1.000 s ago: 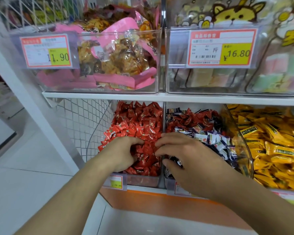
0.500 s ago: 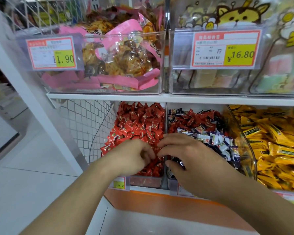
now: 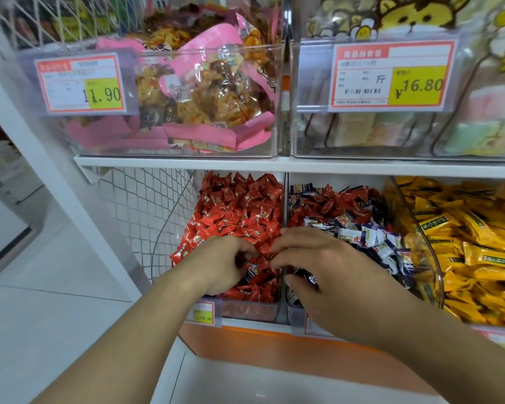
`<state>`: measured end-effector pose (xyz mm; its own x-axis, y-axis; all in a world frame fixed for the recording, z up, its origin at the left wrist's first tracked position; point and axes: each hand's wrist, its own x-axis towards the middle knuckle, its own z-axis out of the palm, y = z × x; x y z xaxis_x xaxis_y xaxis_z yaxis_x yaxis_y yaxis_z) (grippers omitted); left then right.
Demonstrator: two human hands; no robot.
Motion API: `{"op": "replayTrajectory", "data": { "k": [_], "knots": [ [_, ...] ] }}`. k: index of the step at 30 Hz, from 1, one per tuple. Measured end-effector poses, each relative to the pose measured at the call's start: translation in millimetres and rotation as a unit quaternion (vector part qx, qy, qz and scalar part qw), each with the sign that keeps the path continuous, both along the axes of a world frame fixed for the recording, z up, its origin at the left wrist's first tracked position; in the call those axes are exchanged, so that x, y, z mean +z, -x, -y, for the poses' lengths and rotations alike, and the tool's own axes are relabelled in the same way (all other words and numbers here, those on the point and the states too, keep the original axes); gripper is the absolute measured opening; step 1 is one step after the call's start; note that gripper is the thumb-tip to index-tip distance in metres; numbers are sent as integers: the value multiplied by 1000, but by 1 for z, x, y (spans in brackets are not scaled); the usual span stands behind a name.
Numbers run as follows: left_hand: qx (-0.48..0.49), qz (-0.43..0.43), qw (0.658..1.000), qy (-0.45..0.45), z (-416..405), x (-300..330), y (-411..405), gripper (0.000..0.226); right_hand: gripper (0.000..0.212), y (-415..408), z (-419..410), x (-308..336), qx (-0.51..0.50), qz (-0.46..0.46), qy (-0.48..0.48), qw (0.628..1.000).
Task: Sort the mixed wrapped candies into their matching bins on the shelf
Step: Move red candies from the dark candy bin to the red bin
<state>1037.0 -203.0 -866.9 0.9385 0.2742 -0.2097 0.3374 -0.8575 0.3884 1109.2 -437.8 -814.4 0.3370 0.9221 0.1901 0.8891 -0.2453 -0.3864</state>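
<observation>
- Dark-blue foil-wrapped stray candy (image 3: 252, 272) lies on the red pile at the near front of the clear red-candy bin (image 3: 250, 312); its long axis appears to run diagonally, pointing up-right toward the divider.
- Left hand (image 3: 222, 265) curls its fingers just beside it, though whether they grip it I cannot tell.
- Right hand (image 3: 327, 272) pinches another dark wrapped candy (image 3: 305, 277) over the mixed bin (image 3: 296, 317).
- Risk: slick wrappers could slip, and a fumbled candy would bury itself among the red ones.
- Farther back, red wrapped candies (image 3: 330, 202) remain mixed in.
</observation>
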Motion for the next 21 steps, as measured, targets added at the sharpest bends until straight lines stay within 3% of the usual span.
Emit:
{"op": "replayTrajectory", "data": {
  "k": [12, 16, 21],
  "knots": [
    [-25, 2, 1000, 4, 3, -1, 1, 35, 27, 3, 0, 3, -2, -7, 0, 1000],
    [39, 29, 998, 41, -2, -2, 4, 21, 28, 3, -1, 3, -2, -4, 0, 1000],
    [112, 97, 989, -20, -3, 9, 9, 26, 28, 3, -2, 3, -1, -4, 0, 1000]
  ]
}}
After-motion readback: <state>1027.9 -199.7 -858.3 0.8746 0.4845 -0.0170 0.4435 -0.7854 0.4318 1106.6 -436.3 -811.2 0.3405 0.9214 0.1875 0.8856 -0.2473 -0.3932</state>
